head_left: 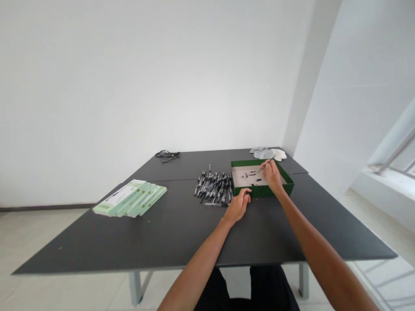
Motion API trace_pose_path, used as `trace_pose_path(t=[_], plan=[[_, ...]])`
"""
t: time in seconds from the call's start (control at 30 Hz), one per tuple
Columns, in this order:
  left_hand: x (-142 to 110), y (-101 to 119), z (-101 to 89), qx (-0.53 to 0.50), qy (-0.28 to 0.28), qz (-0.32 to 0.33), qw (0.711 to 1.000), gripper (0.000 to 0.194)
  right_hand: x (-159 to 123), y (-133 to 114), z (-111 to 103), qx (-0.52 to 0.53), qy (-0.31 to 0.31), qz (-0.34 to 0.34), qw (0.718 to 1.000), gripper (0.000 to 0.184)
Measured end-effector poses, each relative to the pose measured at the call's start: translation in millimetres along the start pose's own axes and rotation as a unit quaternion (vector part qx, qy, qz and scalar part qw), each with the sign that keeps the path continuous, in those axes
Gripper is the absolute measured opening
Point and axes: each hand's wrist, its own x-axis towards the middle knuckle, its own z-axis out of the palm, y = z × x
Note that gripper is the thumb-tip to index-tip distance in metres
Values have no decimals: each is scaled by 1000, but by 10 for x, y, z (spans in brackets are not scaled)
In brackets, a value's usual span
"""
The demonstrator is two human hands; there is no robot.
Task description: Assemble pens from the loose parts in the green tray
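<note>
My right hand [271, 175] is closed around a slim pen [272, 158] and is held over the green open box [287, 188]. Inside that box lie several small dark pen parts [251, 174] on a pale bottom. My left hand [238, 207] is at the box's near left corner, its fingers closed on a small black piece [247, 191] that looks like a pen cap. A heap of black and clear pens [214, 185] lies just left of the box. One pen [214, 204] rests apart at the heap's near edge.
On the left of the dark table [162, 242] lies a fanned stack of flat green-and-white boxes [131, 198]. A coiled black cable [167, 155] is at the back left. White gloves [278, 154] and clear plastic [262, 152] lie behind the green box, near the wall.
</note>
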Motion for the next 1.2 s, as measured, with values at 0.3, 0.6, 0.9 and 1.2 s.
trace_pose_path(t=[0.3,0.6,0.9,1.2], plan=[[103,-127,-34,-23,100,-22,995,43,-581,-7,496,163,15,18,986,33],[104,-93,-27,-21,97,-12,995,41,-607,24,525,135,13,6,991,32],[106,-95,-32,-17,85,-8,996,42,-590,30,463,63,-19,-7,998,34],[86,-88,-10,-39,75,-13,996,38,-607,-141,322,-32,-147,-79,985,22]])
